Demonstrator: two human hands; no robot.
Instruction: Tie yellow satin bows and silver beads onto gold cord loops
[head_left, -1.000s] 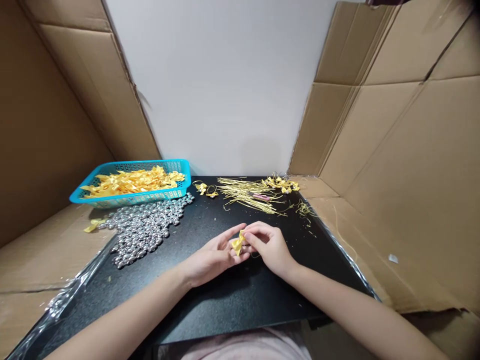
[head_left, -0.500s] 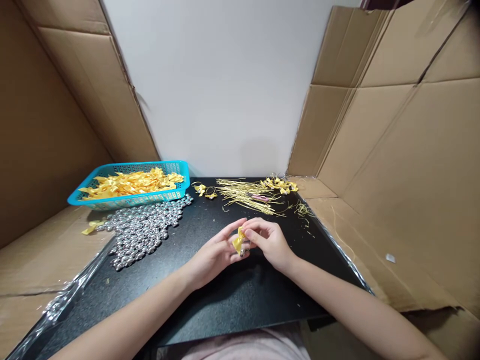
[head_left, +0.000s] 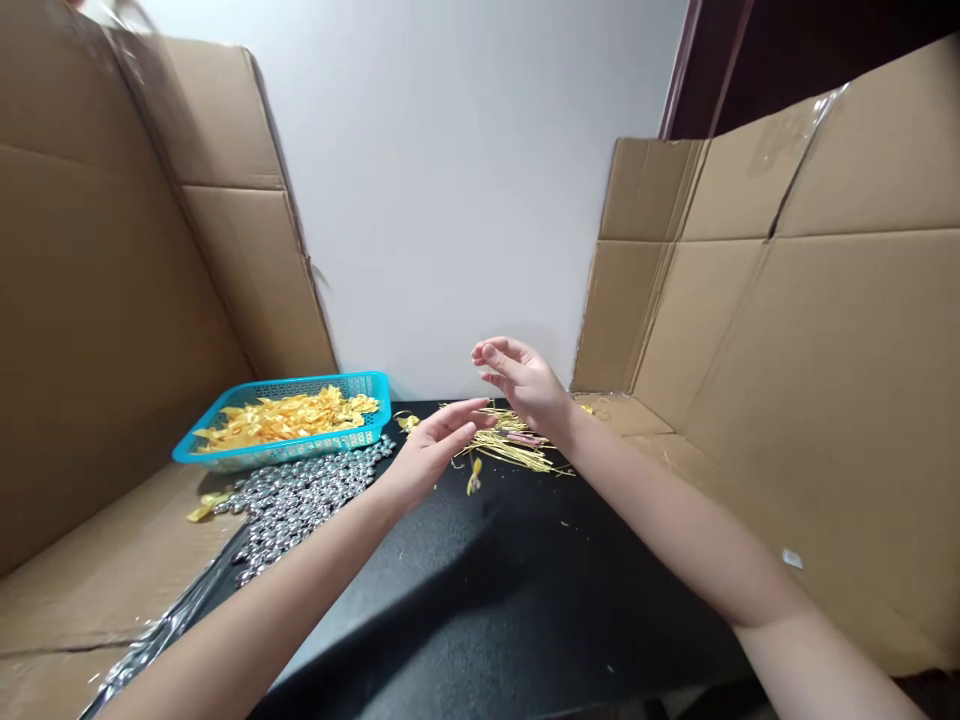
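A small yellow ribbon bow (head_left: 474, 477) with a dark, shiny bit on it hangs below the fingers of my left hand (head_left: 435, 445). A thin cord seems to run up from the bow to this hand, whose thumb and fingertips come close together. Higher up and to the right, my right hand (head_left: 521, 380) is raised with curled fingers, thumb against the index finger. Anything held in that pinch is too fine to make out. Behind the hands, gold cords (head_left: 517, 455) lie in a loose bundle, partly covered by my right wrist.
A turquoise basket (head_left: 281, 442) of yellow ribbon bows stands at the back left. Silver beads (head_left: 300, 505) spread in front of it on the black table (head_left: 555, 610). Cardboard walls (head_left: 810, 400) rise on both sides. A pink tool (head_left: 525, 438) lies among the cords.
Both hands have moved apart, my right hand rising above the left. The bow has gone from between the fingers to hanging below my left hand. The view has tilted upward.
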